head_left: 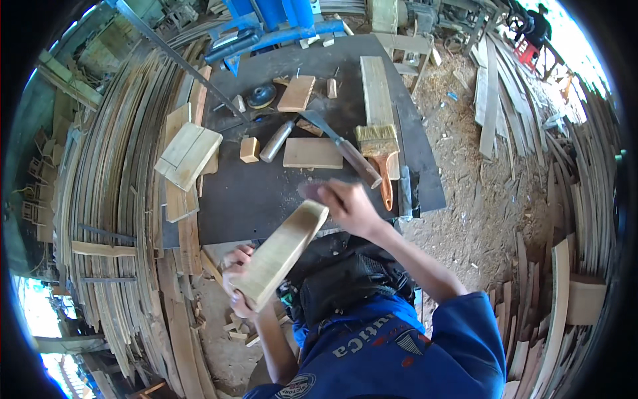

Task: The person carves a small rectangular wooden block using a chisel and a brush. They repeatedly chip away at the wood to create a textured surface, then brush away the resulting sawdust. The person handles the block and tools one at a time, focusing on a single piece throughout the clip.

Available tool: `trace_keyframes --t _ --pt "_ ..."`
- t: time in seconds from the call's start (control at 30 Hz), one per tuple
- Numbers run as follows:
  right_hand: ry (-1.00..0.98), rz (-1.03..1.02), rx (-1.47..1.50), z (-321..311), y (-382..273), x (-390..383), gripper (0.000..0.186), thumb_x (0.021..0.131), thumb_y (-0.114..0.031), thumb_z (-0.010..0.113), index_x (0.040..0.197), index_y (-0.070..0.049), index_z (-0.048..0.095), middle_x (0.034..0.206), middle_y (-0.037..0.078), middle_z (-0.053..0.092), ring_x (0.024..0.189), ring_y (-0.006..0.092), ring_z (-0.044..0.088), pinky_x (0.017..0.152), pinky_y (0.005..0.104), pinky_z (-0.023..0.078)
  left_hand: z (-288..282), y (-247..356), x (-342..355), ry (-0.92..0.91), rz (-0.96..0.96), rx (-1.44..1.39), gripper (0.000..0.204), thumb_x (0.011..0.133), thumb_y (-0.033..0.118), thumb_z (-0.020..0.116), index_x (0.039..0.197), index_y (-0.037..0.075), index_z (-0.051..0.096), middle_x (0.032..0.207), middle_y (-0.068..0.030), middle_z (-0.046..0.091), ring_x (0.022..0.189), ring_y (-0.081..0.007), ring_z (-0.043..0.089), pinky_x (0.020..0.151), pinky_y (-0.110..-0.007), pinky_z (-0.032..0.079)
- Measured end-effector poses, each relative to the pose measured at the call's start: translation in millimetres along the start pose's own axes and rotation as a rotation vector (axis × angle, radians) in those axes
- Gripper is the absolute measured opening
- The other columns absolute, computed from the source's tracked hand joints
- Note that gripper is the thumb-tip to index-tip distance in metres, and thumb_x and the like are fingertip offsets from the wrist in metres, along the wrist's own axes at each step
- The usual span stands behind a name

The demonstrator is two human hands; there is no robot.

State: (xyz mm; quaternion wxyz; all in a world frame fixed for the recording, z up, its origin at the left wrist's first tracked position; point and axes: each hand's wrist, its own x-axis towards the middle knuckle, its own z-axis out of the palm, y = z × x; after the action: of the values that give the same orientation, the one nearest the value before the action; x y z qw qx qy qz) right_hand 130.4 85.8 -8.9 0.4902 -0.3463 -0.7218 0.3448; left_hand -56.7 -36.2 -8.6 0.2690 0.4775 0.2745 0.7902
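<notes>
My left hand point(237, 269) is wrapped round the lower end of a pale wooden block point(279, 253), held tilted above the near edge of the dark table. At the block's upper end, my right hand point(352, 207) pinches a dark reddish-brown piece of sandpaper point(310, 190); whether it touches the wood I cannot tell. Just beyond that hand lie a chisel-like tool with a wooden handle point(359, 163) and a wide paintbrush point(380, 149). A flat wooden piece point(312, 153), a small wood cube point(250, 149) and another wooden handle point(276, 141) rest on the tabletop.
The dark table point(226, 213) also bears a sanding disc point(261, 96), a small board point(297, 93) and a long plank point(377, 90). A marked wooden block point(189, 155) sits on planks at its left edge. Stacked timber point(113, 199) stands left; shavings cover the floor point(458, 219).
</notes>
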Motion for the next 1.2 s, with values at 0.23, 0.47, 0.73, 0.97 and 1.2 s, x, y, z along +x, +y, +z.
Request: trace_keyframes --t 0.23,0.47,0.73,0.97,1.2 --pt "0.259 0.089 -0.768 -88 52 40 0.044 0.08 -0.019 0.06 0.117 -0.002 0.042 0.099 0.024 0.054 0.091 0.032 0.056 0.077 0.0377 0.044 -14 31 28 0.569 -0.621 -0.342 0.038 0.085 0.032 0.05 0.112 0.005 0.052 0.11 -0.0089 0.055 0.106 -0.023 0.05 0.092 -0.04 0.038" --pt "0.084 0.585 -0.543 -85 44 -40 0.056 0.074 -0.025 0.064 0.118 -0.004 0.036 0.066 0.02 0.059 0.065 0.0395 0.059 0.061 0.0449 0.047 -2 -5 62 0.407 -0.245 -0.072 0.022 0.083 0.025 0.052 0.091 0.005 0.054 0.085 -0.0088 0.055 0.081 -0.0212 0.056 0.081 -0.041 0.045" --pt "0.551 0.565 0.177 -96 33 -27 0.033 0.081 -0.014 0.054 0.111 -0.001 0.047 0.068 0.007 0.055 0.055 0.0113 0.053 0.052 0.0239 0.045 49 -35 116 -0.038 -0.129 0.192 0.022 0.082 0.02 0.053 0.089 0.0 0.056 0.082 -0.008 0.058 0.078 -0.0137 0.055 0.071 -0.026 0.041" --pt "0.603 0.344 0.135 -86 80 -2 0.023 0.081 -0.01 0.058 0.1 0.001 0.057 0.088 0.007 0.061 0.076 0.0115 0.057 0.064 0.0218 0.045 85 -48 127 -0.305 -0.281 0.085 0.023 0.079 0.02 0.054 0.092 0.0 0.056 0.088 -0.0039 0.058 0.082 -0.0089 0.052 0.074 -0.023 0.039" --pt "0.319 -0.098 -0.182 -64 -48 6 0.013 0.076 -0.003 0.061 0.089 -0.004 0.065 0.109 0.014 0.058 0.092 0.0254 0.059 0.081 0.0293 0.045 75 -41 128 -0.375 -0.298 0.018 0.027 0.08 0.02 0.05 0.095 -0.001 0.056 0.088 -0.0038 0.058 0.085 -0.0105 0.053 0.076 -0.023 0.04"
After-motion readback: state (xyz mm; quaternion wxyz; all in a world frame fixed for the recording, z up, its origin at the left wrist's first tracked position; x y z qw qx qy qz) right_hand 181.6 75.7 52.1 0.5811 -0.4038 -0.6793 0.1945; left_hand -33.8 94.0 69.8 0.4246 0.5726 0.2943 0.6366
